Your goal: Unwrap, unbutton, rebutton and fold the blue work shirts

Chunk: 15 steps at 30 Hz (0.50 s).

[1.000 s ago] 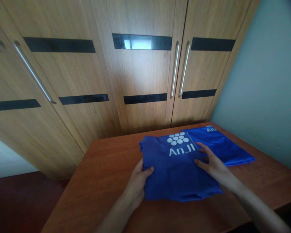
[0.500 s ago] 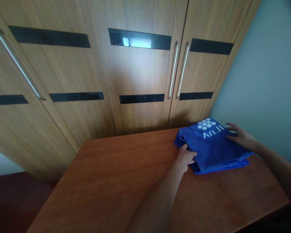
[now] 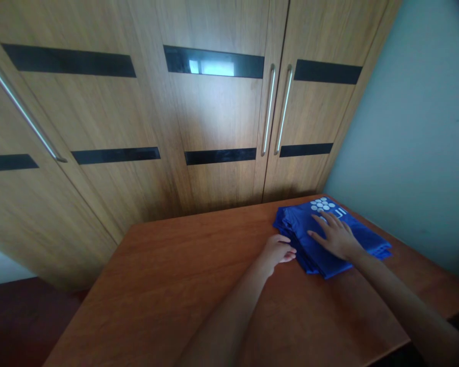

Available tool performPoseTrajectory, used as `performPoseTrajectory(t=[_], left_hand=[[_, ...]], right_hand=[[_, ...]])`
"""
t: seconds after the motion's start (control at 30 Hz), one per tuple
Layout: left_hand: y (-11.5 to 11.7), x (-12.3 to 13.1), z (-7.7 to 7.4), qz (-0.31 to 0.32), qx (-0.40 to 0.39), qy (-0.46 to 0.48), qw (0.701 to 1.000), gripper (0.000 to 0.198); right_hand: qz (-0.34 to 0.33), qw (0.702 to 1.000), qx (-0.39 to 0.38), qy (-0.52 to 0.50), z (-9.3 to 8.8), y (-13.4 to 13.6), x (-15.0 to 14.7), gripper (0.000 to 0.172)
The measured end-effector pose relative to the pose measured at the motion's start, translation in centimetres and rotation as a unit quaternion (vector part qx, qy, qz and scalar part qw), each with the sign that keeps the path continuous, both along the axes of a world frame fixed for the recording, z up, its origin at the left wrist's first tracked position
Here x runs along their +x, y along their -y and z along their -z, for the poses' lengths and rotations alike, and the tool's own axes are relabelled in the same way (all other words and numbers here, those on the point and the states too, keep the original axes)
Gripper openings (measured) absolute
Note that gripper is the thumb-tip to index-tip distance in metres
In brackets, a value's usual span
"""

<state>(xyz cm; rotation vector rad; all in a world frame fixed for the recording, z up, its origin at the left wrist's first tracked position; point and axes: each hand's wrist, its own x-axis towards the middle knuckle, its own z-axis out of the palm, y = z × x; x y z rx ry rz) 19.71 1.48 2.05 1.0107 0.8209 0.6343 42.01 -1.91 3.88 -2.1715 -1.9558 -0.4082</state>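
Note:
A stack of folded blue shirts with a white dotted logo lies at the far right of the wooden table. My right hand rests flat on top of the stack, fingers spread, partly covering the white lettering. My left hand sits on the table just left of the stack, fingers loosely curled and touching its left edge, holding nothing.
A tall wooden wardrobe with black strips and long metal handles stands right behind the table. A pale wall runs along the table's right side. Dark red floor shows at the lower left.
The top shirt was carried right and laid on the second shirt, forming a stack. My left hand has let go of the edge; my right hand moved from the far side onto the top.

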Motion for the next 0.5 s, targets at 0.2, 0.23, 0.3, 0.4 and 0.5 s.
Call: performPoseTrajectory(t=[0.2,0.23,0.3,0.4,0.5], left_hand=[[0.6,-6.5,0.2,0.012,0.045,-0.024,0.999,0.024],[0.8,-7.7,0.1,0.008,0.051,-0.026,0.998,0.023],[1.0,-10.2,0.1,-0.003,0.06,-0.031,0.998,0.022],[1.3,-13.7,0.0,-0.023,0.071,-0.034,0.997,0.023],[1.7,-16.4,0.2,-0.04,0.076,-0.022,0.996,0.026]], right_hand=[[-0.009,1.0,0.0,0.007,0.8,2.5,-6.7,0.054],[0.003,1.0,0.0,0.014,0.7,2.5,-7.3,0.054],[0.024,0.999,-0.005,0.023,0.3,2.1,-8.3,0.054],[0.042,0.999,-0.01,0.021,-0.4,0.7,-9.2,0.055],[0.055,0.998,-0.014,0.038,-0.9,-0.8,-9.8,0.059]])
